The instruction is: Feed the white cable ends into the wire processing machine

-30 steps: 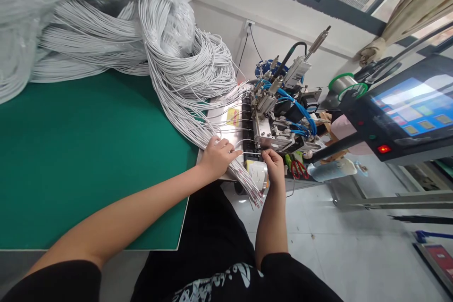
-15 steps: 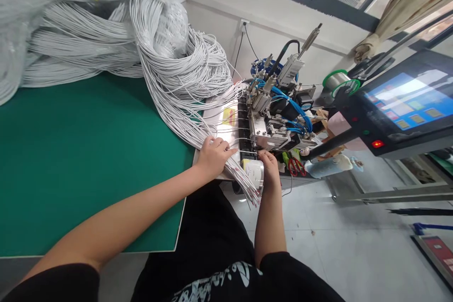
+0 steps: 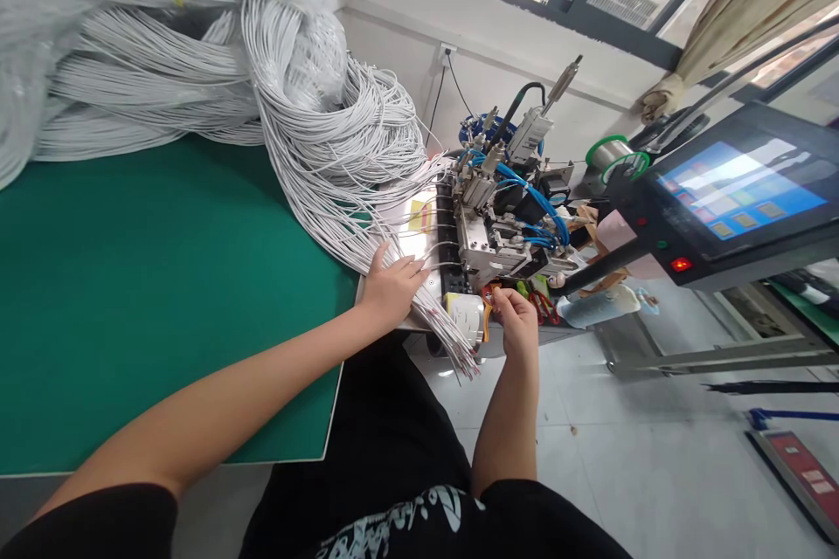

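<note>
A thick bundle of white cables runs off the green table toward me, its reddish-tipped ends fanned near the front. My left hand lies on this bundle, thumb and fingers spread over the strands. Single cables lead from the bundle into a black slotted rail on the bench machine. My right hand is pinched closed just right of the rail's near end; what is between the fingertips, if anything, is too small to make out. Beside those fingertips sits an orange-handled hand tool, partly hidden.
A white cylindrical part stands below the rail. Red-handled scissors lie right of my right hand. A touchscreen panel juts in at right, with a wire spool behind it. Plastic-wrapped cable coils cover the green table's back.
My right hand has moved a little right, away from the rail, uncovering the orange-handled tool. My left fingers have come off a single cable and lie spread on the bundle.
</note>
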`<state>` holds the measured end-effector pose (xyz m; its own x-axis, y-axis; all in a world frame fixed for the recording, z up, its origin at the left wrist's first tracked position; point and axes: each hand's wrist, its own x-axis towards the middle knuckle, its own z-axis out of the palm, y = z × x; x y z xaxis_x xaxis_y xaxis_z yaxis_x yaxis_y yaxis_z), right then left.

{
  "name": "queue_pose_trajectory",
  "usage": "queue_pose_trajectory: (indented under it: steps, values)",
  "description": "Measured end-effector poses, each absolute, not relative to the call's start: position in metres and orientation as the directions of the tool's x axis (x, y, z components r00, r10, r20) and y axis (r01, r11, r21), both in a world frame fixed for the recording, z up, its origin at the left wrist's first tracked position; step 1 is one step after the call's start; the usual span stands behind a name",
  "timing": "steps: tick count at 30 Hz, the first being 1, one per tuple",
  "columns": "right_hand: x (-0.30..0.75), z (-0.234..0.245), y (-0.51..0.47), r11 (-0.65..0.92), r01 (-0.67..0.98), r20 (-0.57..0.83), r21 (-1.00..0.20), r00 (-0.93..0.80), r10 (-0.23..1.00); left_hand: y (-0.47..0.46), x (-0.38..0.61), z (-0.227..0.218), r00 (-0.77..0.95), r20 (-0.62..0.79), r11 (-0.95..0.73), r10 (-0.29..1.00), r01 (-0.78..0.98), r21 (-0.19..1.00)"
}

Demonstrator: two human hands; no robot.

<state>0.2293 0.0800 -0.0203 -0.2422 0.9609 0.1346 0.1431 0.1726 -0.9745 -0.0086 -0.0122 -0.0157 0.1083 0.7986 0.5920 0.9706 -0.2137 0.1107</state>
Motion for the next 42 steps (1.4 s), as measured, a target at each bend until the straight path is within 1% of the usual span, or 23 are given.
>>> queue_pose_trajectory:
  steps: [2, 5, 7, 9, 11, 12, 13, 14, 17, 19, 23, 26, 28, 31, 34, 36, 40, 42]
  values:
    - [0.235, -0.013, 0.074, 0.200, 0.169, 0.143, -0.965, -0.301, 0.943, -0.012, -0.009, -0.016, 0.127, 0.606, -0.245, 0.785, 0.963, 0.115]
    - [0.240, 0.001, 0.063, 0.246, 0.198, 0.139, -0.949, -0.438, 0.888, -0.012, -0.011, -0.014, 0.194, 0.646, -0.339, 0.738, 0.935, 0.106]
    - [0.240, 0.010, 0.055, 0.278, 0.213, 0.116, -0.937, -0.562, 0.819, -0.012, -0.012, -0.011, 0.247, 0.669, -0.402, 0.701, 0.912, 0.085]
    - [0.238, 0.018, 0.049, 0.314, 0.216, 0.086, -0.924, -0.684, 0.724, -0.013, -0.014, -0.008, 0.290, 0.686, -0.453, 0.667, 0.889, 0.064]
    - [0.237, 0.023, 0.045, 0.346, 0.210, 0.067, -0.914, -0.766, 0.640, -0.013, -0.015, -0.007, 0.319, 0.701, -0.491, 0.638, 0.870, 0.051]
    - [0.236, 0.025, 0.044, 0.357, 0.201, 0.071, -0.912, -0.780, 0.621, -0.012, -0.015, -0.006, 0.327, 0.707, -0.504, 0.627, 0.862, 0.048]
    - [0.236, 0.025, 0.044, 0.361, 0.188, 0.089, -0.913, -0.773, 0.628, -0.012, -0.015, -0.006, 0.335, 0.710, -0.515, 0.619, 0.856, 0.044]
    - [0.236, 0.024, 0.044, 0.354, 0.174, 0.113, -0.919, -0.743, 0.660, -0.012, -0.016, -0.007, 0.343, 0.710, -0.522, 0.615, 0.852, 0.041]
    - [0.235, 0.017, 0.045, 0.274, 0.119, 0.164, -0.954, -0.556, 0.815, -0.011, -0.016, -0.008, 0.370, 0.704, -0.548, 0.606, 0.836, 0.032]
    - [0.232, 0.012, 0.047, 0.219, 0.070, 0.168, -0.973, -0.430, 0.887, -0.011, -0.017, -0.009, 0.383, 0.700, -0.563, 0.603, 0.826, 0.033]
    - [0.221, 0.004, 0.052, 0.168, -0.021, 0.168, -0.986, -0.226, 0.959, -0.013, -0.017, -0.009, 0.365, 0.704, -0.561, 0.609, 0.826, 0.057]
    - [0.209, 0.001, 0.053, 0.180, -0.066, 0.185, -0.981, -0.067, 0.980, -0.015, -0.016, -0.007, 0.331, 0.710, -0.538, 0.621, 0.839, 0.079]
    - [0.202, 0.000, 0.053, 0.197, -0.067, 0.198, -0.978, -0.009, 0.980, -0.016, -0.015, -0.006, 0.322, 0.710, -0.532, 0.626, 0.842, 0.087]
    - [0.196, 0.000, 0.052, 0.219, -0.059, 0.219, -0.974, 0.012, 0.976, -0.016, -0.014, -0.006, 0.318, 0.714, -0.536, 0.624, 0.839, 0.095]
    - [0.195, 0.001, 0.052, 0.237, -0.056, 0.237, -0.970, -0.005, 0.971, -0.015, -0.014, -0.007, 0.315, 0.717, -0.530, 0.622, 0.843, 0.089]
    - [0.196, 0.002, 0.053, 0.216, -0.077, 0.220, -0.973, -0.052, 0.974, -0.014, -0.014, -0.008, 0.319, 0.708, -0.521, 0.630, 0.850, 0.082]
    - [0.202, 0.003, 0.062, 0.105, -0.169, 0.141, -0.980, -0.222, 0.965, -0.012, -0.012, -0.011, 0.325, 0.659, -0.491, 0.679, 0.867, 0.079]
    - [0.205, 0.003, 0.068, 0.065, -0.166, 0.110, -0.984, -0.281, 0.953, -0.011, -0.012, -0.011, 0.334, 0.633, -0.482, 0.699, 0.873, 0.071]
